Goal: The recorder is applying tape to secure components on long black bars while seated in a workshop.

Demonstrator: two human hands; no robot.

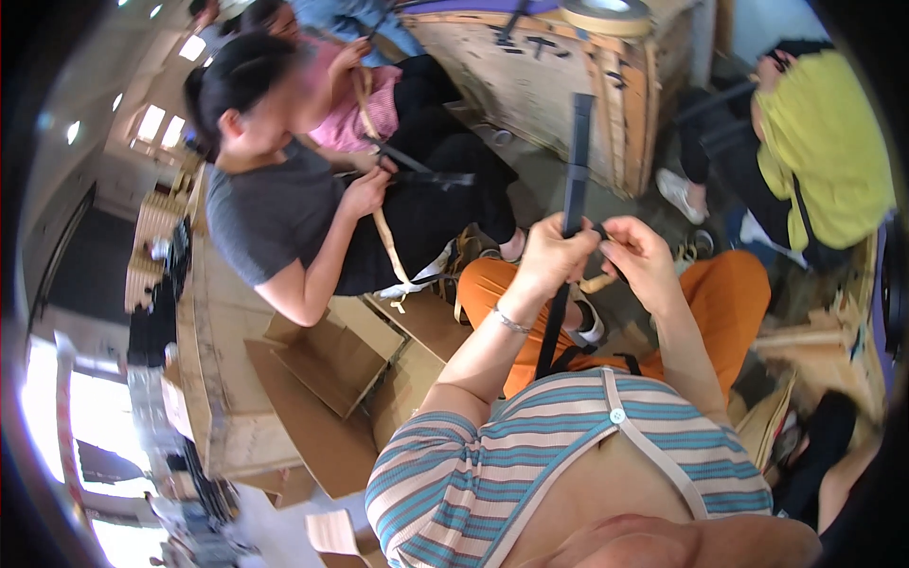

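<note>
My left hand point(557, 251), with a bracelet at its wrist, is closed round a long black strap point(579, 156). One stretch of the strap stands up beyond my fist, and another hangs down toward my lap. Close beside it, my right hand point(641, 254) pinches a short dark piece of strap between thumb and fingers. Whether that piece belongs to the same strap is hidden by my fingers. A pale tan strip point(597, 283) shows just below my hands, above my orange trousers point(724, 293).
At my left sits a person in a grey shirt point(275, 213), handling black straps. An open cardboard box point(327, 374) stands at my left side. Ahead is a wooden crate point(568, 104) with a tape roll point(606, 15) on top. A person in yellow point(833, 142) bends at the right.
</note>
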